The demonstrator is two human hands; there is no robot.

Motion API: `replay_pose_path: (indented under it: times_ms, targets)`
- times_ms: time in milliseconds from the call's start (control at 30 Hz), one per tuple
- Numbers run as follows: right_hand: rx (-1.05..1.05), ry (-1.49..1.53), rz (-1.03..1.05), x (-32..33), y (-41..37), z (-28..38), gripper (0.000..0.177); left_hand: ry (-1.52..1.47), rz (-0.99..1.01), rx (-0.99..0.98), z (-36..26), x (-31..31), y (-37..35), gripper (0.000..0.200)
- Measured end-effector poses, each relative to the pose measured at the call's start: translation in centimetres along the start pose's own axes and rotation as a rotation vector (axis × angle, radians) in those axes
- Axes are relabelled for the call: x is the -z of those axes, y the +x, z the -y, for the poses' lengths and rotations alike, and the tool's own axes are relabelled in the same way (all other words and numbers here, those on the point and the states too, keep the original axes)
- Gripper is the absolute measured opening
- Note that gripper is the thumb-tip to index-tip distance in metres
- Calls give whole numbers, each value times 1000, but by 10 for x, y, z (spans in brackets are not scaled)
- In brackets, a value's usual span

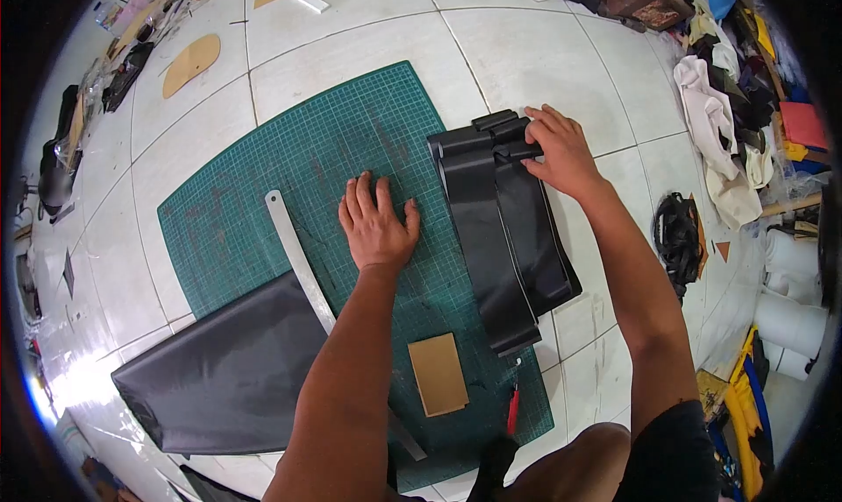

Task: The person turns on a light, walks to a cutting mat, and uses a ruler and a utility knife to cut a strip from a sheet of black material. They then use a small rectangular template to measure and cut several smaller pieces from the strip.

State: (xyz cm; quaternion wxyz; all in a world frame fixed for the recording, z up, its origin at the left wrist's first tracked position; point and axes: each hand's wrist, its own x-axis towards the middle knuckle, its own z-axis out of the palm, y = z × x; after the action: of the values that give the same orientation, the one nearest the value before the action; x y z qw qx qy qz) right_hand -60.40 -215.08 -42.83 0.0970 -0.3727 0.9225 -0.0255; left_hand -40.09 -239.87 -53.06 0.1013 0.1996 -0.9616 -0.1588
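My left hand (pixel 377 226) lies palm down on the green cutting mat (pixel 254 164), fingers apart, holding nothing. A steel ruler (pixel 294 248) slants beside it, partly hidden under my left forearm. My right hand (pixel 561 156) grips the far end of a stack of black sheet strips (pixel 517 221) at the mat's right edge, thumb and fingers bent around the top strip. A brown cardboard rectangle (pixel 438 375) and a red cutter knife (pixel 513 410) lie on the near part of the mat. At the left, a large folded black sheet (pixel 228 370) overlaps the mat.
White floor tiles (pixel 544 59) surround the mat. Fabric scraps (pixel 710 116) and white rolls (pixel 789 318) line the right side. A black bundle (pixel 677 239) sits on the floor at right. An oval tan piece (pixel 191 66) lies at the far left.
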Motion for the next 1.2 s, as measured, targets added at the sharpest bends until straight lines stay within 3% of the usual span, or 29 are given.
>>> replay_pose_path:
  times_ms: [67,167,367,567,767,867,900,1200]
  targets:
    - [38,22,8,-7,9,-11,37,1,4,3,0,0,1,57]
    - [-145,24,292,20,26,7,43,-15,44,16,0,1,1,59]
    - [-112,-3,293,18,37,9,74,0,20,17,0,0,1,58]
    - [-148,-9,483,18,62,8,69,-11,39,11,0,1,1,58]
    - [10,-99,405,12,70,4,62,-20,35,7,0,1,2,58]
    - [-174,47,665,28,87,13,66,-21,31,6,1,-1,1,58]
    - [-172,60,656,32,88,16,69,-22,33,7,1,0,2,59]
    - [118,-13,697,38,90,57,89,-6,44,15,1,0,2,59]
